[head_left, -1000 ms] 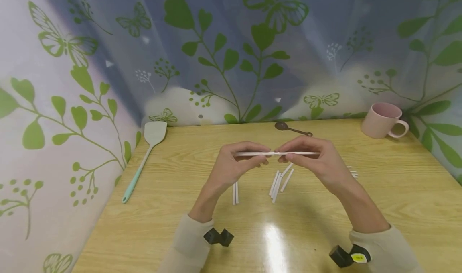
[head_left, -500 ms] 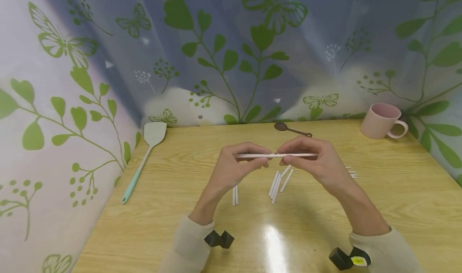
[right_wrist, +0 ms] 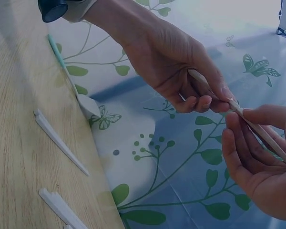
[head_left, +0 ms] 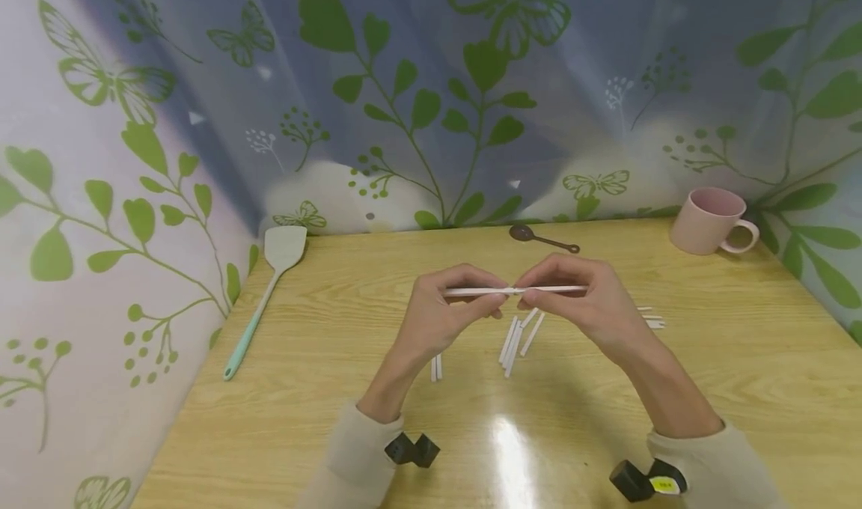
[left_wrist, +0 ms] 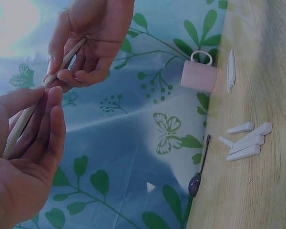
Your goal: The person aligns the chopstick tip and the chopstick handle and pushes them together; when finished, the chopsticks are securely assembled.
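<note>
Sleeves, pale and long, come in from the bottom edge of the head view: the left sleeve (head_left: 353,456) at lower middle, the right sleeve (head_left: 707,464) at lower right, each with a black block at the cuff. Above them, near the centre, the left hand (head_left: 438,311) and right hand (head_left: 595,299) face each other, fingertips close together. Both pinch a thin white stick (head_left: 471,292) between thumb and fingers — it runs level across the centre, with a small join or break between the fingertips. Whether it is one piece or two meeting end to end, I cannot tell.

Under the hands is a wooden table (head_left: 269,434). A pair of sticks (head_left: 436,367) shows beside the left wrist, partly covered; a loose bunch of sticks (head_left: 512,344) lies just below centre, some touching; more sticks (head_left: 652,318) show past the right hand.

Farther off, a spatula (head_left: 272,288) slants at the left, mint handle toward the lower left. Near the table's far edge lie a brown spoon (head_left: 539,238), bowl to the left, and — at the right — a pink mug (head_left: 707,221) standing upright. Behind hangs a curtain (head_left: 404,157) printed with green leaves and butterflies.
</note>
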Action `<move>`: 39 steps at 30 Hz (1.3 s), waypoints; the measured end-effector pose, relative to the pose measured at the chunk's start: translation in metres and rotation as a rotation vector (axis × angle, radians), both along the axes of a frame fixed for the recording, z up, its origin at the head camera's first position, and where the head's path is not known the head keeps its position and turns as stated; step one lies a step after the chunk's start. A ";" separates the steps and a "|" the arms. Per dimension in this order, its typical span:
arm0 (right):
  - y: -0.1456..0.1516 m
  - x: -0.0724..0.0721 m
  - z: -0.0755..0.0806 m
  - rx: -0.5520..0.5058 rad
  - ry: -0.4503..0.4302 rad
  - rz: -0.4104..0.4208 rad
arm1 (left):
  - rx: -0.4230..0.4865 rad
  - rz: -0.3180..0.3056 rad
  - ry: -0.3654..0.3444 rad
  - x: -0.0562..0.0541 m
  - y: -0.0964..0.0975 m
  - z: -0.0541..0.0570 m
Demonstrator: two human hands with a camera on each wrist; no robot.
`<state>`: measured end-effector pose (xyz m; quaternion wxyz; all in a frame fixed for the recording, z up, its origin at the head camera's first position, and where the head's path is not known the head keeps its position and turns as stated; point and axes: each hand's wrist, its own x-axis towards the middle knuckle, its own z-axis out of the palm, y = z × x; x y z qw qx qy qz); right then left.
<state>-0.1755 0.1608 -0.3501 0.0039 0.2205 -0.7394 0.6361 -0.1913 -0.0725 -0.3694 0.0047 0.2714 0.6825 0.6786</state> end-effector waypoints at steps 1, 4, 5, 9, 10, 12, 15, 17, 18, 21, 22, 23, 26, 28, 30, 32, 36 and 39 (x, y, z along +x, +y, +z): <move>0.000 0.000 0.000 -0.002 0.002 -0.001 | 0.004 0.001 0.004 0.000 0.000 0.000; -0.002 0.000 0.001 -0.013 0.005 0.004 | 0.011 0.005 0.021 0.001 0.001 0.001; -0.002 0.000 0.000 -0.017 0.004 0.005 | 0.010 0.007 0.025 0.001 0.001 0.001; -0.002 0.000 0.000 -0.025 0.002 0.009 | 0.014 0.015 0.037 0.003 0.002 0.001; -0.001 0.001 -0.001 -0.027 0.001 0.009 | 0.013 0.017 0.041 0.003 0.003 0.001; -0.001 0.001 -0.001 -0.031 0.001 0.007 | 0.015 0.018 0.048 0.004 0.004 0.001; -0.001 0.002 -0.002 -0.042 0.006 0.008 | 0.014 0.019 0.051 0.004 0.005 0.001; -0.001 0.002 -0.002 -0.048 0.009 0.012 | 0.011 0.020 0.048 0.005 0.005 0.001; -0.002 0.002 -0.002 -0.049 0.013 0.015 | 0.010 0.021 0.047 0.005 0.005 0.001; -0.003 0.003 -0.001 -0.045 0.020 0.020 | 0.007 0.022 0.040 0.005 0.004 0.003; -0.003 0.003 -0.001 -0.040 0.019 0.017 | 0.007 0.020 0.038 0.005 0.004 0.003; -0.003 0.003 -0.001 -0.036 0.021 0.015 | 0.007 0.018 0.037 0.005 0.004 0.003; -0.003 0.002 0.000 -0.029 0.024 0.008 | 0.011 0.011 0.028 0.005 0.004 0.003; -0.004 0.002 0.000 -0.030 0.025 0.009 | 0.015 0.008 0.026 0.005 0.004 0.004; -0.004 0.002 0.000 -0.033 0.028 0.013 | 0.016 0.007 0.019 0.005 0.004 0.004; -0.004 0.001 0.000 -0.036 0.032 0.016 | 0.015 0.008 0.015 0.006 0.005 0.004; -0.003 0.002 0.000 -0.035 0.039 0.013 | 0.018 0.009 0.002 0.006 0.006 0.003; -0.003 0.002 -0.001 -0.027 0.037 0.007 | 0.020 0.011 0.000 0.007 0.007 0.002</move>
